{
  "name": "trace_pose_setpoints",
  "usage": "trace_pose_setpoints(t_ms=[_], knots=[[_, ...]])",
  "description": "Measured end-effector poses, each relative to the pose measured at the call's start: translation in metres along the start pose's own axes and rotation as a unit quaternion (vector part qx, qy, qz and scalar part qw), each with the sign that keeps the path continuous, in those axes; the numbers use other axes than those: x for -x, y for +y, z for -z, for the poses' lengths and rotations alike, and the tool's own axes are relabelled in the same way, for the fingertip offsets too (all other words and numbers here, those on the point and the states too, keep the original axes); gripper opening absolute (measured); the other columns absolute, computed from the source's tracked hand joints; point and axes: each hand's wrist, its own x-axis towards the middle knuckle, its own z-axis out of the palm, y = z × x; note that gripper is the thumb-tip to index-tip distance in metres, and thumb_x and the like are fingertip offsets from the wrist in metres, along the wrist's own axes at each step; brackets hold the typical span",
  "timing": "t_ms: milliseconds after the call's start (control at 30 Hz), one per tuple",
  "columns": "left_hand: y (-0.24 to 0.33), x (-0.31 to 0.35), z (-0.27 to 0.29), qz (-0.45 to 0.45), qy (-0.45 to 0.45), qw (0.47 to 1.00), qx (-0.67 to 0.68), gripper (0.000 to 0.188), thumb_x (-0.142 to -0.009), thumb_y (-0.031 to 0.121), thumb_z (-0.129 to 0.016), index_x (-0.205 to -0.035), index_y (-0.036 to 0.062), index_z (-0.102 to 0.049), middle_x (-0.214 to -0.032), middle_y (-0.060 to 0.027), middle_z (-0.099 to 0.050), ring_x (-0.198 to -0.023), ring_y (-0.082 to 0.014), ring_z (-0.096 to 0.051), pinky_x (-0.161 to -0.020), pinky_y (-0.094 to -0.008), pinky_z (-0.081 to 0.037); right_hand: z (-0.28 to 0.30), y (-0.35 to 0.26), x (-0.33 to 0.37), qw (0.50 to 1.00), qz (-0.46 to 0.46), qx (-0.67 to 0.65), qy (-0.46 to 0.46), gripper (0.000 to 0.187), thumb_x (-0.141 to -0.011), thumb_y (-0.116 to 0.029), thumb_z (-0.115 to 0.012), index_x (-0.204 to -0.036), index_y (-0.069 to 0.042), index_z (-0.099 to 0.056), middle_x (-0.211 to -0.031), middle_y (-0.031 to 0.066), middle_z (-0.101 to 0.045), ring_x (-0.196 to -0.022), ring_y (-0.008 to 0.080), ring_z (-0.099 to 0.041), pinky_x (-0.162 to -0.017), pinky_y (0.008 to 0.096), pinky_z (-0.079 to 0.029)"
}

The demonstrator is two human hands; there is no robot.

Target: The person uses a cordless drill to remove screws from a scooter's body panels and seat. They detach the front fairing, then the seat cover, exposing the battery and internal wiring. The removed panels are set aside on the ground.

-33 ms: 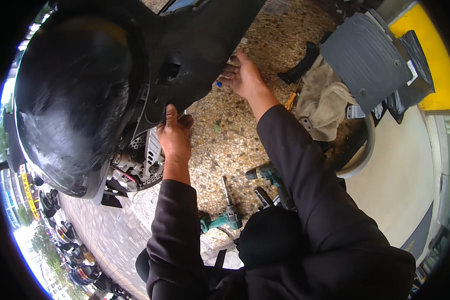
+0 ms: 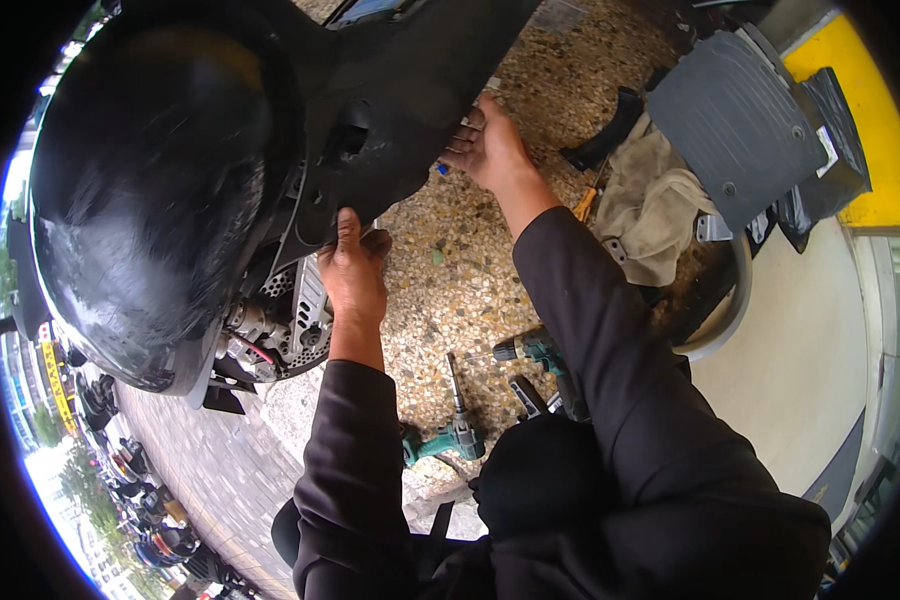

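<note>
Two bare hands work at a black panel [image 2: 400, 95] in the head view, at eleven o'clock from the middle. The left hand [image 2: 353, 285], at nine o'clock, lays its thumb on the panel's lower edge with fingers bent; whether they clamp it from behind, I cannot tell. The right hand [image 2: 492, 150], toward twelve, has parted, loosely curved fingers, their tips at the panel's right edge. Good handling here would mean supporting both edges, pressing evenly, and not twisting what looks like thin plastic around its squarish opening.

Textures differ sharply: the panel is matte, while the bulging fairing [image 2: 160, 200] at ten o'clock is glossy and scuffed. A perforated metal disc [image 2: 317, 352] shows at nine. Pebbled flooring [image 2: 420, 310] carries a green drill [image 2: 460, 436] at six; crumpled beige cloth [image 2: 645, 190] and a ribbed grey board [image 2: 725, 135] lie toward two.
</note>
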Motion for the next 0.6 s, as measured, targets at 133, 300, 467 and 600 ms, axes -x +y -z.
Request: trace_pose_setpoints(t_ms=[133, 300, 467, 600], knots=[[0.004, 0.002, -0.002, 0.008, 0.001, 1.0, -0.027, 0.038, -0.093, 0.036, -0.07, -0.114, 0.0073, -0.056, -0.097, -0.0072, -0.061, -0.081, -0.0198, -0.053, -0.075, -0.0391, -0.047, -0.007, -0.003, -0.005, 1.0, -0.002, -0.002, 0.031, 0.064, -0.097, -0.06, -0.048, -0.127, -0.003, -0.05, -0.129, 0.0224, -0.051, -0.12, 0.0369, -0.05, -0.105, 0.0544, -0.04], [0.006, 0.007, -0.007, 0.061, 0.018, 0.998, 0.022, 0.038, -0.094, 0.035, -0.068, -0.118, 0.0099, -0.052, -0.096, -0.0075, -0.059, -0.082, -0.0224, -0.054, -0.076, -0.0426, -0.048, 0.016, -0.005, 0.003, 0.999, 0.016, 0.024, 0.024, 0.06, -0.096, -0.059, -0.052, -0.126, -0.007, -0.048, -0.124, 0.018, -0.051, -0.114, 0.0326, -0.052, -0.097, 0.0519, -0.046], [0.005, 0.0, -0.004, 0.053, 0.02, 0.998, -0.012, 0.036, -0.095, 0.036, -0.067, -0.115, 0.01, -0.053, -0.098, -0.0067, -0.06, -0.08, -0.0219, -0.056, -0.073, -0.041, -0.049, 0.022, -0.003, -0.008, 1.0, -0.01, 0.015, -0.004, 0.063, -0.096, -0.059, -0.052, -0.132, -0.007, -0.044, -0.124, 0.0185, -0.051, -0.115, 0.0323, -0.052, -0.098, 0.0502, -0.045], [0.002, -0.003, -0.001, 0.022, 0.01, 1.0, -0.018, 0.034, -0.095, 0.035, -0.068, -0.114, 0.011, -0.055, -0.096, -0.0062, -0.062, -0.074, -0.0209, -0.057, -0.07, -0.0406, -0.049, 0.026, -0.003, -0.012, 0.999, -0.014, 0.015, -0.038, 0.063, -0.097, -0.058, -0.05, -0.133, -0.007, -0.042, -0.127, 0.0206, -0.05, -0.119, 0.0343, -0.051, -0.101, 0.0514, -0.043]])
